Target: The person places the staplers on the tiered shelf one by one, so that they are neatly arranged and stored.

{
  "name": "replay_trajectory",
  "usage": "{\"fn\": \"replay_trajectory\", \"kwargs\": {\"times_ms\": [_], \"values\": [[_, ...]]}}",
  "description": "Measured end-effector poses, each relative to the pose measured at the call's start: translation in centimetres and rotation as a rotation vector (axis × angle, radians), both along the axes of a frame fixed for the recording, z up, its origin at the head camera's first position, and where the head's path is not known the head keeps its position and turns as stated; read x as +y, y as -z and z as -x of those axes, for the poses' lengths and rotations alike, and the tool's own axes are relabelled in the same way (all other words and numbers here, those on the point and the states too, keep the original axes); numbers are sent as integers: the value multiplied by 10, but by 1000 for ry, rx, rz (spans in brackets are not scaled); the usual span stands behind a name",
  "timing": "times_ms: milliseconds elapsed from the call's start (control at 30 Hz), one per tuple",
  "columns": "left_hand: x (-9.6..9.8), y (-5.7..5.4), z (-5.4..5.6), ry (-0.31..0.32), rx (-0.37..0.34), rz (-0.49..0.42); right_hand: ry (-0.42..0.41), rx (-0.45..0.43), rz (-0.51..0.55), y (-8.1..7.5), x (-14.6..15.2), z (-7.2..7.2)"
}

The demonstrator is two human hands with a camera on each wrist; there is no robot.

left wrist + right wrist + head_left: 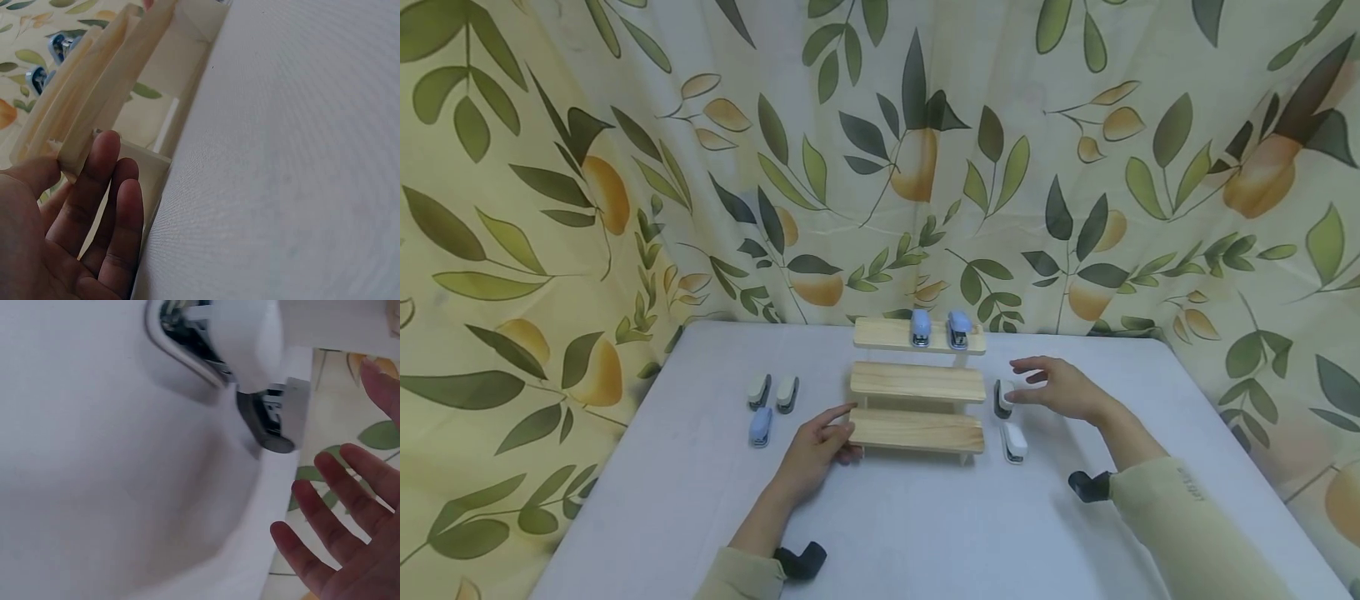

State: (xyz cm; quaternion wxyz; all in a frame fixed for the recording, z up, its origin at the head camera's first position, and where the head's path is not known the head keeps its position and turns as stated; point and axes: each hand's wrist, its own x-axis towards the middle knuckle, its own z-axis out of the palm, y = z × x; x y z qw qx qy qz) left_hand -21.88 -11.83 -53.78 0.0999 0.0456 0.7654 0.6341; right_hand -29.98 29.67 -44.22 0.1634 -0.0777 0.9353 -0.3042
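Observation:
A three-tier wooden display rack [917, 428] with pale legs stands mid-table. My left hand [815, 451] holds the left end of its lowest board, thumb on one face and fingers on the other, as the left wrist view shows the board's end [78, 150]. My right hand [1063, 389] hovers over the rack's right side, fingers spread and holding nothing. Nearest to it is a small white stapler [1003, 398] with a dark base. A second white stapler [1014, 442] lies just in front of that one. In the right wrist view my fingers are apart from both staplers.
Two blue staplers [921, 327] sit on the top board. Left of the rack are two white staplers [787, 393] and a blue stapler [761, 426]. A white cloth [925, 533] covers the table, and a leaf-and-fruit patterned curtain [880, 167] hangs behind it.

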Motion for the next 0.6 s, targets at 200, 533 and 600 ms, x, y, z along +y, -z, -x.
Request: {"fn": "replay_trajectory", "kwargs": {"times_ms": [200, 533, 600], "values": [[1, 1, -1, -3, -4, 0, 32, -56, 2, 18, 0, 1], [0, 0, -1, -10, -11, -2, 43, -64, -15, 33, -2, 6], [1, -1, -1, -13, -15, -3, 42, -68, -23, 34, -1, 7]]}}
